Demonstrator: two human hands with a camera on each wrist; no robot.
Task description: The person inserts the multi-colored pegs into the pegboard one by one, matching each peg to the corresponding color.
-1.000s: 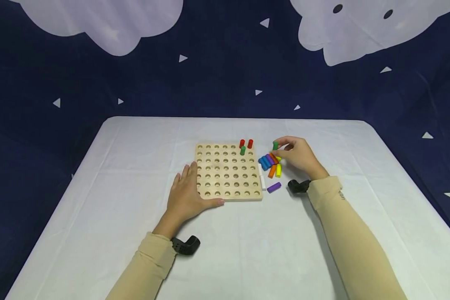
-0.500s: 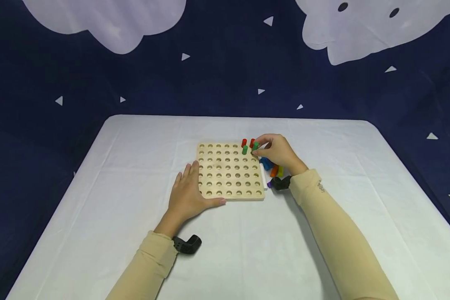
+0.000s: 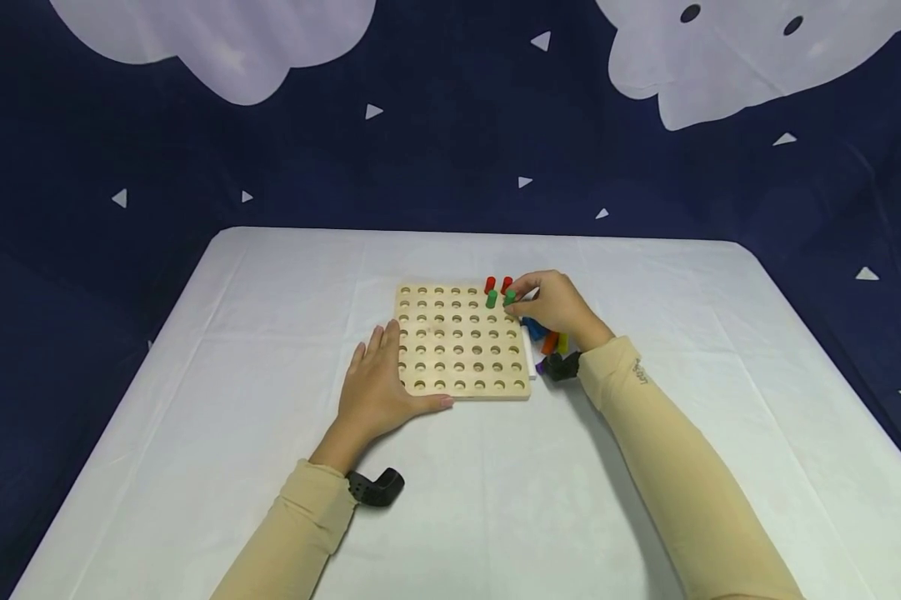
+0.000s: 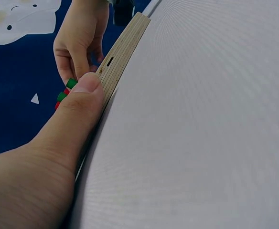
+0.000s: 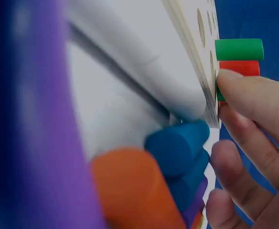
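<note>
A light wooden pegboard with rows of round holes lies on the white table. My left hand rests around its near left corner, fingers straight along the left side and thumb against the front edge. At the far right corner, my right hand pinches a green peg between thumb and fingertips. This peg stands upright at the second row, right-hand column. Beside it stands another green peg. Two red pegs stand behind them in the back row.
Loose pegs lie right of the board, partly hidden by my right hand: blue ones, an orange one, a yellow one and purple. White pegs lie along the board's right edge. A dark blue patterned cloth hangs behind the table.
My right hand has carried the green peg left from the loose pile to the board, then lowered it slightly at the hole. The left hand has kept its place at the board.
</note>
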